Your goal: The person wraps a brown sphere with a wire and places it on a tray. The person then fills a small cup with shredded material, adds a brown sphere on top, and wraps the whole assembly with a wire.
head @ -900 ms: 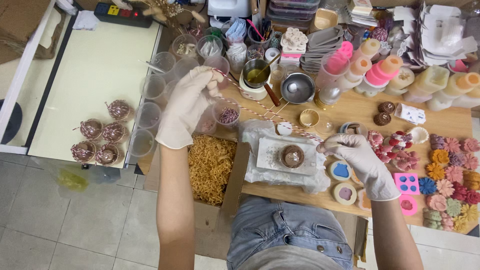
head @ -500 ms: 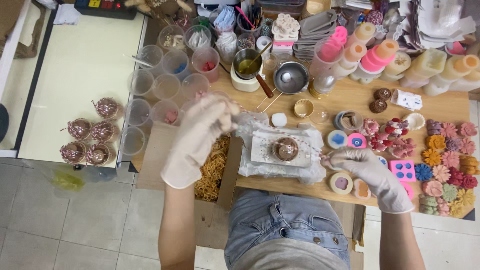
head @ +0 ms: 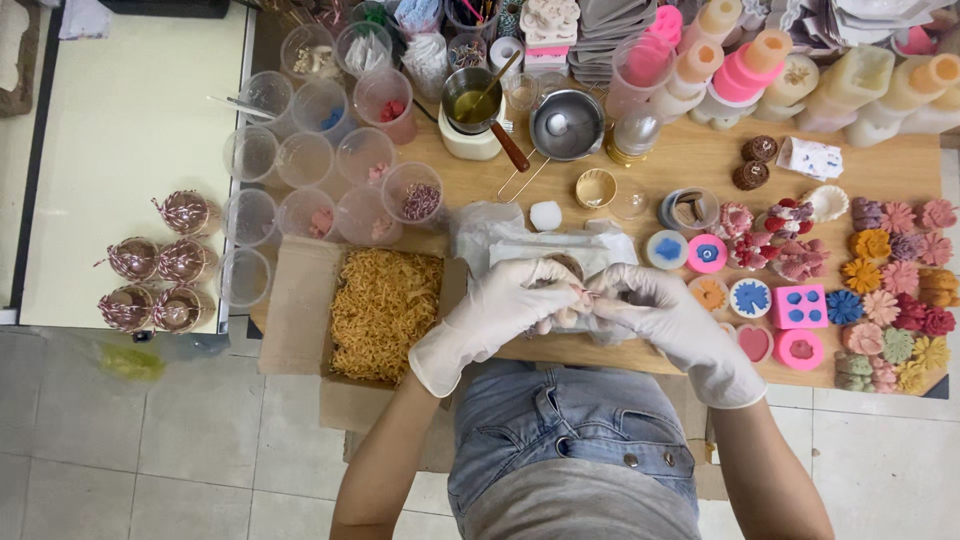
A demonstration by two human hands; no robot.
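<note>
Shredded-paper box (head: 385,312) left of both hands (head: 575,300).

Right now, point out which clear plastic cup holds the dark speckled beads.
The clear cup at the right end of the cluster, nearest the left hand. Its neighbours hold pale pink bits or look empty.

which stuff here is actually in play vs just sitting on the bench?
In hand:
left hand and right hand, both gloved, fingers meeting over a small piece that is mostly hidden
clear plastic wrap just behind the hands

Lying about:
box of yellow shredded filler
plastic cups
metal pot
flower-shaped pieces
wrapped balls
</note>
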